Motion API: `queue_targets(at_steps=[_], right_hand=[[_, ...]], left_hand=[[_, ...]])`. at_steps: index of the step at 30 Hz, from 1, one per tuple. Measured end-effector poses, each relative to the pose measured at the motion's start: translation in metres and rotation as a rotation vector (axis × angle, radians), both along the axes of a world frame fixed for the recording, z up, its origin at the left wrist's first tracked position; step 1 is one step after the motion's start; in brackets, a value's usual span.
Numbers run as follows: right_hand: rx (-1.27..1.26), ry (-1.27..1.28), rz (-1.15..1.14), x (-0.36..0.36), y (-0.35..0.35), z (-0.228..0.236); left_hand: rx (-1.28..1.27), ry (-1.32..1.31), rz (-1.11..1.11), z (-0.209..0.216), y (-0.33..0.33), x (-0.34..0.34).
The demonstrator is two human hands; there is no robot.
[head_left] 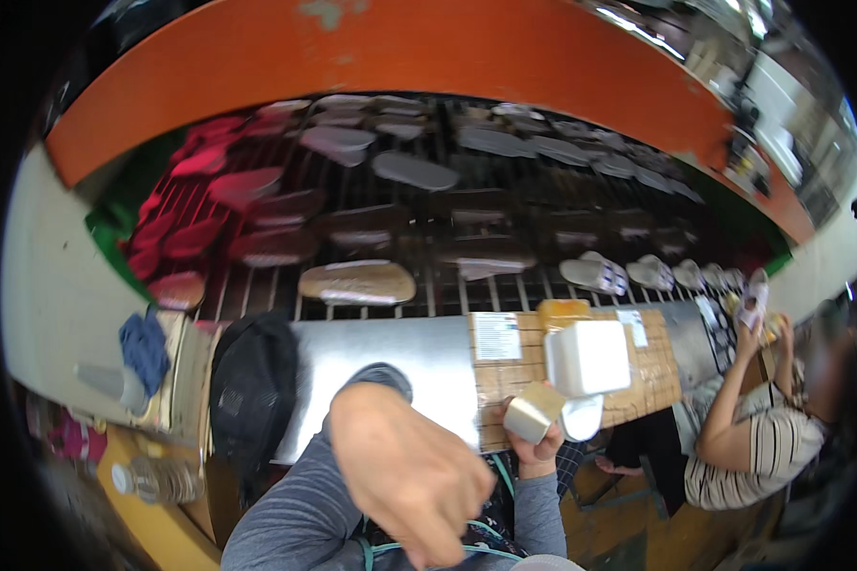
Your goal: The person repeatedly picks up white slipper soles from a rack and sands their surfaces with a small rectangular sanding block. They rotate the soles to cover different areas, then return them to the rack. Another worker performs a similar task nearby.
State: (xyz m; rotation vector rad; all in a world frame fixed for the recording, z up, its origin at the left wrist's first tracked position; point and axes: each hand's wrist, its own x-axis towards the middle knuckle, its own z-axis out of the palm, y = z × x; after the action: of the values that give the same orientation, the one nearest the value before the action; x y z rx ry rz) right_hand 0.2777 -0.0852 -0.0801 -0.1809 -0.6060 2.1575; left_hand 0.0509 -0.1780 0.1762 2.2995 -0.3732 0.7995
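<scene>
My left hand (411,468) is raised close in front of my chest, its fingers curled down and pressed together. What lies inside them, if anything, is hidden. At the front edge of the table, my right hand (540,451) grips a cream and gold cup-shaped piece (531,413) from below and from the side. Its exact kind is not clear. Just right of that hand are a white block-shaped container (592,358) and a rounded white piece (582,419). A yellow-orange item (563,312) lies behind the container.
Shoe soles (357,283) and slippers (595,273) lie on a barred rack (428,303) under an orange hood (428,52). A black bag-like item (252,381) sits left on the metal table (390,347). A co-worker (757,443) at right holds a slipper. A bottle (162,479) stands lower left.
</scene>
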Motion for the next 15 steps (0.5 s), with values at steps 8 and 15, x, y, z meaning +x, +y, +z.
queue_targets(at_steps=[8, 15], right_hand=[[0.020, -0.141, -0.065, 0.028, -0.014, 0.007], [-0.008, 0.060, 0.060, 0.029, -0.004, -0.013]], left_hand=[[-0.345, 0.093, 0.180, -0.008, 0.083, -0.007], [-1.147, 0.063, 0.843, -0.113, 0.299, 0.046]])
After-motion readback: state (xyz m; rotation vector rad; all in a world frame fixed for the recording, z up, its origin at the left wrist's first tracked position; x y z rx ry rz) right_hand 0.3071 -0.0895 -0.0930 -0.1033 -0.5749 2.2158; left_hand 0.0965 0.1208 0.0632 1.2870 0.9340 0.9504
